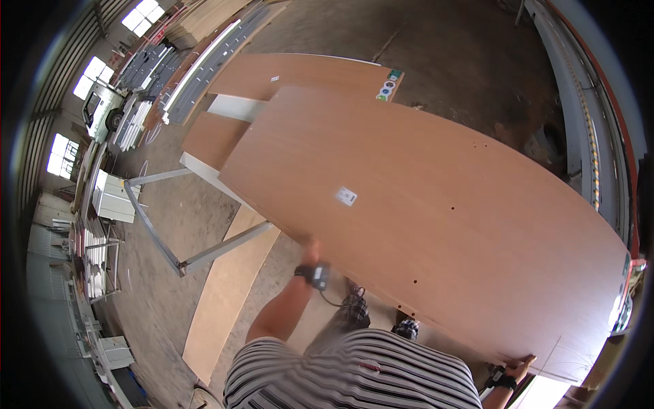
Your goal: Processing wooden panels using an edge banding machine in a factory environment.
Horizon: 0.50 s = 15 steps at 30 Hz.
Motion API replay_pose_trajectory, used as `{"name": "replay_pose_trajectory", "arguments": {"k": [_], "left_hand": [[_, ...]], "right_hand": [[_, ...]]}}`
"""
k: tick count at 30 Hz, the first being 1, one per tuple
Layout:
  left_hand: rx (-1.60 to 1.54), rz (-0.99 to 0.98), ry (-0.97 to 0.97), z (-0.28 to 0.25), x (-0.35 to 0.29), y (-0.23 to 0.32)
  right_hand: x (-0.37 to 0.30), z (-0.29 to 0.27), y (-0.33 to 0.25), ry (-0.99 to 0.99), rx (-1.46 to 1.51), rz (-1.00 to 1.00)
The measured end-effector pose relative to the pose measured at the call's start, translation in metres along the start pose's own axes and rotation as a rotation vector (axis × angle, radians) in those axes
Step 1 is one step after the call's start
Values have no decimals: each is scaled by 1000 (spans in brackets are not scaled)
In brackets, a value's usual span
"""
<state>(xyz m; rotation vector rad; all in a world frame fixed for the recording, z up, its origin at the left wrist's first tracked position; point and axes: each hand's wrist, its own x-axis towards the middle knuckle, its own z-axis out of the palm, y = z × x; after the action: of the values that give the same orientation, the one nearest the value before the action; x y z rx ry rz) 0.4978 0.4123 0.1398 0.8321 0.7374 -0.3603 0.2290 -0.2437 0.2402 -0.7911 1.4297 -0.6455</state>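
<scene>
A long wood-coloured board [381, 232] with a curved far edge stretches across the middle and right, a white label and several small dark holes on its face. My right hand [522, 368] is closed on its near edge by the right end. Along the same edge, farther left, is my left hand [310, 252], smeared by motion; its fingers cannot be made out. Each wrist wears a dark strapped device, the left wrist device [315, 275] trailing a cable. Beneath the board's far left part lies another wood-coloured board [300, 68] with round stickers at its right end.
At the left a grey metal frame [160, 235] juts out from under the boards. A pale plank [228, 293] lies on the concrete floor near my feet. Stacked panels and strips [211, 65] fill the far left. A long machine [579, 102] runs along the right side.
</scene>
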Motion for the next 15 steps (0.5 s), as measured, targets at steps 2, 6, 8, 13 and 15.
{"name": "replay_pose_trajectory", "arguments": {"k": [2, 6, 8, 13, 15], "left_hand": [[-85, 31, -116, -2, 22, -13], [-179, -37, -48, -39, 65, -45], [9, -91, 14, -39, 83, -61], [799, 606, -592, -66, 124, -61], [737, 356, -244, -123, 130, -60]], "right_hand": [[42, -29, 11, -54, 57, -39], [45, -39, 24, -53, 37, -42], [40, -49, 21, -48, -12, -61], [-11, -32, 15, -110, -100, 3], [-36, 2, 24, -671, -251, -120]]}}
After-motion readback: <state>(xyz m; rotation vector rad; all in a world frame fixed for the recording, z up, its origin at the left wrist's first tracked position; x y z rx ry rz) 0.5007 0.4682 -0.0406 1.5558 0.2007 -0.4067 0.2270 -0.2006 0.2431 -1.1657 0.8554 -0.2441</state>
